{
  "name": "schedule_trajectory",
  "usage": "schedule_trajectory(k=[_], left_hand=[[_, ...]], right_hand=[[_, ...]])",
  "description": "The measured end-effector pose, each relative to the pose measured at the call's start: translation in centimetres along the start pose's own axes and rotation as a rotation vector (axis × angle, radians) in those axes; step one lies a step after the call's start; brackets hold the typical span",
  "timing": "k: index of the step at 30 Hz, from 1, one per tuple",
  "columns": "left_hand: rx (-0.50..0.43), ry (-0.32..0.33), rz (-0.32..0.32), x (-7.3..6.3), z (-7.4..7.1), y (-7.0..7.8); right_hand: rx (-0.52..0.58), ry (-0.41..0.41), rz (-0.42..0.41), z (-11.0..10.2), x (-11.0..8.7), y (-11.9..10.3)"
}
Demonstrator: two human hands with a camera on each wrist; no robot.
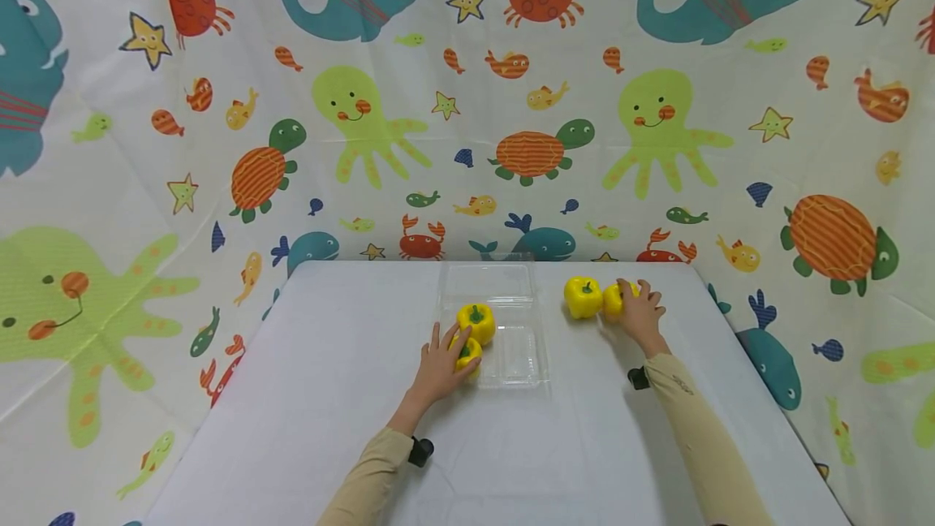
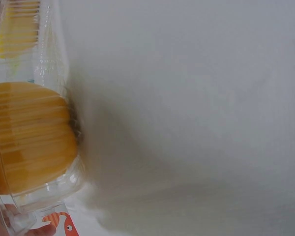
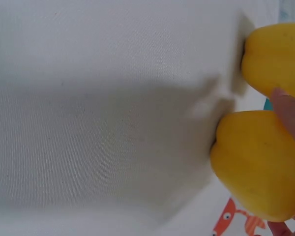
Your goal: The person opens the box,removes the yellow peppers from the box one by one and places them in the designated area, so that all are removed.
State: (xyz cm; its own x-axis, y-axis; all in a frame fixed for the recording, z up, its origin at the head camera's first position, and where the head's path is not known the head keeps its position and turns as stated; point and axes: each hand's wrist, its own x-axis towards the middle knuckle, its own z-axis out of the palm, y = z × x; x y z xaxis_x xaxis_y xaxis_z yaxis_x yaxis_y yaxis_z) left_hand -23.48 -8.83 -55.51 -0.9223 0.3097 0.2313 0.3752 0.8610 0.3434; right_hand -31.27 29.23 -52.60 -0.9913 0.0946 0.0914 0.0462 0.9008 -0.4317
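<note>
A hinged clear plastic container [image 1: 527, 351] lies opened out on the white table. In its left part are two yellow bell peppers; my left hand [image 1: 438, 368] grips the nearer pepper [image 1: 466, 354], thumb on the near side and fingers over the top. The other pepper [image 1: 477, 323] sits just behind it, stem up. Through the ribbed wall in the left wrist view, the nearer pepper [image 2: 34, 140] shows large. To the right of the container, my right hand [image 1: 639, 316] grips another yellow bell pepper [image 3: 260, 162] from its right. A fourth-looking neighbour, one more pepper [image 1: 583, 299], stands close on its left.
The container's lid [image 1: 488, 282] lies flat toward the back of the table [image 1: 351, 364]. A curtain [image 1: 453, 120] printed with sea animals hangs along the back and both sides.
</note>
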Motion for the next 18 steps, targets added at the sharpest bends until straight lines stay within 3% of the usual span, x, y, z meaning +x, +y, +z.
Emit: schedule_trajectory(k=[7, 18], left_hand=[[0.002, 0.001, 0.001, -0.01, 0.03, -0.05], [-0.017, -0.009, -0.017, 0.0, 0.18, -0.12]], right_hand=[[-0.048, 0.033, -0.059, 0.05, -0.24, -0.09], [-0.07, 0.032, -0.049, -0.01, 0.28, -0.26]])
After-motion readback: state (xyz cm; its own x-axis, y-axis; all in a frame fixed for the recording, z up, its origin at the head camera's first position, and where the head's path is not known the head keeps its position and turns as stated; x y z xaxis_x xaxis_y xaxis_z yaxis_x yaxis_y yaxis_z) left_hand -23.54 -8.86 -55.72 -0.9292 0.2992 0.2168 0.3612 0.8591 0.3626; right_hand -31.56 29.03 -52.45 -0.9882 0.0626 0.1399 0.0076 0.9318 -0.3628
